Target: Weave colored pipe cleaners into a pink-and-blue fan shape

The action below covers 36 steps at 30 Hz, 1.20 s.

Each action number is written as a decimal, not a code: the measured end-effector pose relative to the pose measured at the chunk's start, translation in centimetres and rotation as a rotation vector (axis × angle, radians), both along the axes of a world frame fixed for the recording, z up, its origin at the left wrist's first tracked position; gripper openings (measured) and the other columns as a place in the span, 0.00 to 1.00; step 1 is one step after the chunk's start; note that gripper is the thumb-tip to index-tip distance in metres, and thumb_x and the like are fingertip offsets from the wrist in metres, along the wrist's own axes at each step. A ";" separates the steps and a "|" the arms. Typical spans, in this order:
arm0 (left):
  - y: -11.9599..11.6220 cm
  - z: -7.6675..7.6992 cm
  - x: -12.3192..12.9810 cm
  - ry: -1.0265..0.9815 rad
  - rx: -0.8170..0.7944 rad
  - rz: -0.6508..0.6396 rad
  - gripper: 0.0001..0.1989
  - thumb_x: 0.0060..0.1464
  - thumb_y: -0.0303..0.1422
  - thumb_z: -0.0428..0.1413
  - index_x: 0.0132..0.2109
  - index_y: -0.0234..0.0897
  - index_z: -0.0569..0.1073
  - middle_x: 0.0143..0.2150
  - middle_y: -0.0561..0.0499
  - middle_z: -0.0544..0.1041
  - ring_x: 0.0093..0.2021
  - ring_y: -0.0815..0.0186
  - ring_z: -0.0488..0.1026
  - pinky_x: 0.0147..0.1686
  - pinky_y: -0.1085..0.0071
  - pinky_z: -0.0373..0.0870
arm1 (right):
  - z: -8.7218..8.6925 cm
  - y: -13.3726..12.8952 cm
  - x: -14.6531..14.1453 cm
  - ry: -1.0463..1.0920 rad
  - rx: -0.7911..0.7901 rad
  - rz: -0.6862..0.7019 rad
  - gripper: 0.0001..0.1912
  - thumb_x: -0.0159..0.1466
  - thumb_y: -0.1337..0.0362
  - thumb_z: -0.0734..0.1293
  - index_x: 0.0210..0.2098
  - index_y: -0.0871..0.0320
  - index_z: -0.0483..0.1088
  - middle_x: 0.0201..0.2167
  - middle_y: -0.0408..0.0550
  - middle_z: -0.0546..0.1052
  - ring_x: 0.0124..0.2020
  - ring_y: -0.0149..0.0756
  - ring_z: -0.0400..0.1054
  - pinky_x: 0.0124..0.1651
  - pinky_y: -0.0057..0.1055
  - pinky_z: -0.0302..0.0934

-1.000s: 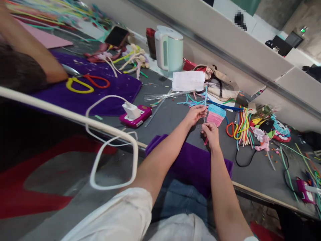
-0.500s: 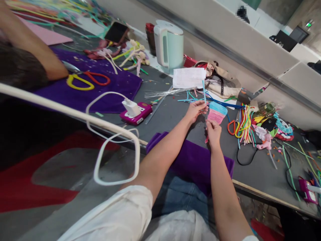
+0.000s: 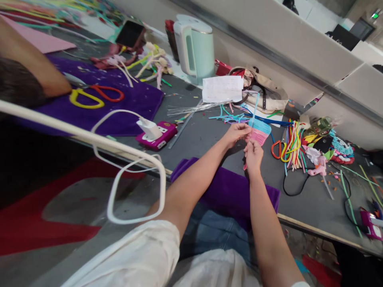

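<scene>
A light blue pipe cleaner [image 3: 256, 105] sticks up, slightly tilted, from the fingers of my left hand [image 3: 238, 134], which pinch it. Just below and to the right, my right hand [image 3: 253, 155] is closed with thumb and fingers together around the lower stretch of the strip, mostly hidden by the fingers. A small pink end [image 3: 245, 166] shows under my right hand. Right behind both hands is a flat piece of blue and pink striped pipe cleaners [image 3: 261, 134]; whether my fingers touch it I cannot tell.
Scissors [image 3: 277, 150] and a pipe-cleaner bundle [image 3: 295, 147] lie to the right. Behind are thin wires [image 3: 194, 108], paper [image 3: 223, 89] and a kettle [image 3: 202, 52]. Left are a power socket [image 3: 157, 135], a white looped frame [image 3: 163, 187] and another person's arm [image 3: 36, 63]. A purple cloth [image 3: 227, 187] covers the front edge.
The light blue pipe cleaner now leans further right, its top shifted right. My hands have drawn closer together, the left one lower. The whole view has shifted slightly.
</scene>
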<state>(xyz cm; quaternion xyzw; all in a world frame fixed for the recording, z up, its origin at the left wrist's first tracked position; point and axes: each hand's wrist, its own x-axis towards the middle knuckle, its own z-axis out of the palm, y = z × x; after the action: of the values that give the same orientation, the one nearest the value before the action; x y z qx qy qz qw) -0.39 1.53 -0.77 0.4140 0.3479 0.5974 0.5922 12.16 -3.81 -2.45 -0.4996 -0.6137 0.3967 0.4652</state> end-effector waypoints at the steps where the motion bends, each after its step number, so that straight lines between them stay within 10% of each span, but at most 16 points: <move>1: 0.0 -0.1 0.2 0.030 -0.001 0.001 0.16 0.43 0.40 0.68 0.29 0.32 0.74 0.22 0.52 0.72 0.20 0.72 0.68 0.22 0.74 0.64 | 0.1 0.0 0.0 0.038 -0.007 -0.034 0.18 0.66 0.53 0.57 0.43 0.59 0.70 0.22 0.40 0.69 0.18 0.26 0.56 0.22 0.25 0.53; 7: 0.4 -0.4 0.1 -0.089 -0.071 0.175 0.15 0.51 0.38 0.62 0.24 0.34 0.69 0.15 0.57 0.63 0.16 0.74 0.62 0.20 0.74 0.61 | 0.5 -0.2 -0.2 0.134 -0.035 -0.075 0.16 0.65 0.53 0.60 0.40 0.59 0.69 0.21 0.38 0.67 0.17 0.24 0.54 0.21 0.23 0.50; 12: -0.2 0.6 0.0 -0.278 -0.009 0.035 0.22 0.49 0.31 0.64 0.52 0.38 0.71 0.48 0.46 0.78 0.46 0.63 0.77 0.44 0.67 0.73 | 1.0 -0.9 -0.2 0.099 0.010 -0.099 0.14 0.64 0.54 0.61 0.38 0.58 0.68 0.21 0.39 0.68 0.18 0.24 0.55 0.22 0.23 0.52; 21: -1.2 2.0 -0.6 -0.408 -0.031 -0.216 0.32 0.58 0.57 0.46 0.46 0.31 0.77 0.57 0.35 0.74 0.63 0.52 0.66 0.53 0.60 0.70 | 0.8 -1.3 0.3 0.094 0.063 -0.186 0.14 0.63 0.52 0.62 0.36 0.58 0.69 0.21 0.37 0.67 0.18 0.24 0.55 0.22 0.23 0.51; 31: -1.7 1.8 -1.1 -0.364 -0.054 -0.193 0.37 0.56 0.62 0.41 0.44 0.34 0.77 0.55 0.36 0.76 0.61 0.53 0.68 0.50 0.59 0.70 | 0.6 -1.8 0.3 0.101 0.075 -0.237 0.14 0.62 0.53 0.62 0.35 0.58 0.68 0.21 0.37 0.67 0.16 0.23 0.54 0.20 0.23 0.50; 36: -1.1 0.2 -0.4 -0.199 -0.034 0.038 0.18 0.51 0.48 0.59 0.35 0.36 0.75 0.42 0.44 0.80 0.48 0.61 0.76 0.48 0.65 0.70 | -0.2 -1.6 0.6 0.118 0.080 -0.247 0.15 0.62 0.52 0.63 0.35 0.58 0.68 0.20 0.37 0.67 0.17 0.24 0.56 0.21 0.24 0.52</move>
<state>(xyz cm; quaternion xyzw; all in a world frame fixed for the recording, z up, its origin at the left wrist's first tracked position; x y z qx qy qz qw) -0.80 0.38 -0.62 0.3356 0.3052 0.6408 0.6193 12.72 -5.40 -2.62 -0.5282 -0.5343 0.3405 0.5653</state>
